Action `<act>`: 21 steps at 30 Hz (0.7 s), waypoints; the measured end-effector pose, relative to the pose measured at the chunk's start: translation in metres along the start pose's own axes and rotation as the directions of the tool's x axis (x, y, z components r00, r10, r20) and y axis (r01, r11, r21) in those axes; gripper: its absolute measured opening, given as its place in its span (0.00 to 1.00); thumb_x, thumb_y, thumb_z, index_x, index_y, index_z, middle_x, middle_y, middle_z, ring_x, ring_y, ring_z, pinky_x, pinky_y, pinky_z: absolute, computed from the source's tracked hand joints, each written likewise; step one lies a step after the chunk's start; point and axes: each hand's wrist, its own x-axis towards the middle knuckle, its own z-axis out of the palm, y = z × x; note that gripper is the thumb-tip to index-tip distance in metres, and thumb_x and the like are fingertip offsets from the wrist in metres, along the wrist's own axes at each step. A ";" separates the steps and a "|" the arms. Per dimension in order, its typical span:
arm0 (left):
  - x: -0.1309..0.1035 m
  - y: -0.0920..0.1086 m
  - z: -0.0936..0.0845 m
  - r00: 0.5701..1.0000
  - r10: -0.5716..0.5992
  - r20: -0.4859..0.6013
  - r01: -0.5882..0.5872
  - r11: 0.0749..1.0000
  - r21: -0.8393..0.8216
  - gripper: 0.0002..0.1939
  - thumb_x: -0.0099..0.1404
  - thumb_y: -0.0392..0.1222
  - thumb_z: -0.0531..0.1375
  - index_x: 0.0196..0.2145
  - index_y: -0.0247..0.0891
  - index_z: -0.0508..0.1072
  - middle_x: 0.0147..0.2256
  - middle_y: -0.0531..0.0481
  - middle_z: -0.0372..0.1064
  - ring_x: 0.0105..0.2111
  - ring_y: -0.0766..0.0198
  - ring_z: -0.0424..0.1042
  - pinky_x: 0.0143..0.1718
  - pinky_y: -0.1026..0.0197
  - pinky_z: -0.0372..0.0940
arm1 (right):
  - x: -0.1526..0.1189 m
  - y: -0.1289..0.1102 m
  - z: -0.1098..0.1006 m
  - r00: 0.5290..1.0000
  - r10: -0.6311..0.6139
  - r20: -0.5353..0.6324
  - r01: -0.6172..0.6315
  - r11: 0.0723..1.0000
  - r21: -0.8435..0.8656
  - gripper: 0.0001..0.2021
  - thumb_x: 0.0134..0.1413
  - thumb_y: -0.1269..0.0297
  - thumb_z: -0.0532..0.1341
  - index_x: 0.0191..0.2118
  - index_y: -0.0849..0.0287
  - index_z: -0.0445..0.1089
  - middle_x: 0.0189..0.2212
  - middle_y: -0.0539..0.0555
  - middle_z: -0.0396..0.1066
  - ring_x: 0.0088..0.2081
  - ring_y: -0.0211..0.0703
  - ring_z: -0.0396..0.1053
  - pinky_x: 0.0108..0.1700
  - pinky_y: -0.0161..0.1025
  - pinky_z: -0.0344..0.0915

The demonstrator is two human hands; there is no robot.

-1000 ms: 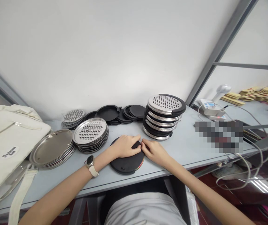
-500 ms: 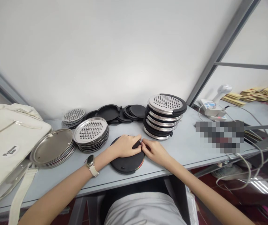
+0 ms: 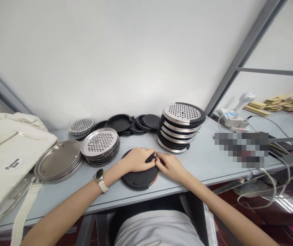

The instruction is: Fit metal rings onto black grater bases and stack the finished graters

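A black round cover (image 3: 136,178) lies flat near the table's front edge, with a coloured strip showing along its right rim. My left hand (image 3: 141,159) is closed on the cover from above, its fingers and thumb around a small black part at the far right rim. There my right hand (image 3: 169,165) pinches at the edge, fingertips close against the left ones. A tiny shiny piece shows between the two hands, too small to name. Right behind them stands a stack of round metal graters with black rims (image 3: 182,114).
On the left are a stack of grater plates (image 3: 100,141), several round metal trays (image 3: 59,160) and a cream bag (image 3: 15,153). Black round covers (image 3: 119,123) lie along the wall. A white scanner on a stand (image 3: 245,99) and cables are at the right.
Both hands stay at the cover's right rim, with only slight finger movement. The whole view has shifted a little; nothing has been put down or picked up.
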 end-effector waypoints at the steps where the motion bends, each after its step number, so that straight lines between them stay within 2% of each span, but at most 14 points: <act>1: 0.000 0.000 0.000 1.000 -0.002 0.000 0.002 1.000 -0.004 0.08 0.66 0.46 0.51 0.36 0.40 0.64 0.29 0.50 0.70 0.28 0.59 0.71 0.28 0.61 0.58 | 0.000 0.000 0.000 1.000 0.001 0.000 -0.001 1.000 -0.001 0.09 0.58 0.69 0.50 0.27 0.57 0.60 0.19 0.47 0.61 0.21 0.35 0.57 0.26 0.33 0.49; 21: 0.000 0.002 -0.003 1.000 -0.012 0.017 0.012 1.000 -0.020 0.08 0.66 0.46 0.51 0.37 0.40 0.64 0.30 0.51 0.71 0.29 0.59 0.71 0.30 0.61 0.59 | 0.000 0.001 0.002 1.000 0.003 -0.009 -0.003 1.000 -0.006 0.08 0.56 0.69 0.50 0.26 0.57 0.60 0.18 0.46 0.59 0.19 0.34 0.55 0.25 0.33 0.47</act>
